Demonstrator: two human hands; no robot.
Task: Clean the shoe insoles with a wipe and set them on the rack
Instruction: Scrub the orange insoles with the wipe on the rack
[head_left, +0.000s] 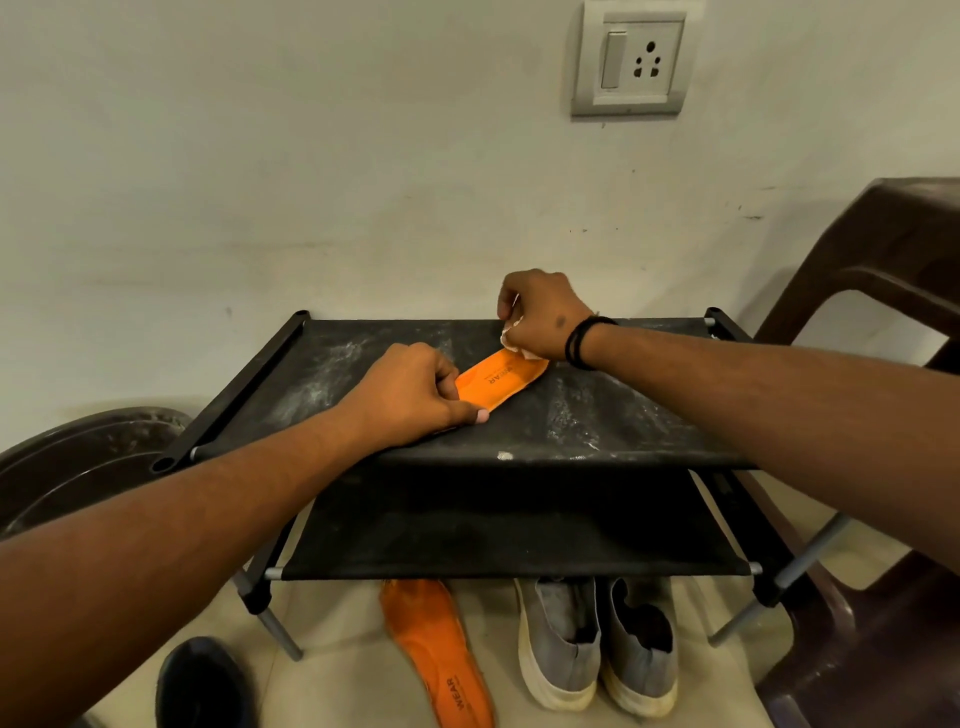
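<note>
Insole (498, 382) lies on my rack's (623, 415) dusty top shelf; my left hand (415, 397) pinches its near end (hidden), my right hand (540, 317) clutches a mostly covered wipe (511, 340) at its far end.

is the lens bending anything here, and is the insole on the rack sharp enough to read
Head view: wide-angle bowing toward the edges, stretching both forearms and the chair; the centre is sharp, "WEAR" readable on the insole on the rack.

Two orange insoles here, one on the rack (597, 415) at (501, 382), one on the floor (439, 654). Two grey shoes (561, 642) (641, 654), one wipe (511, 338), two hands (410, 397) (543, 314).
</note>
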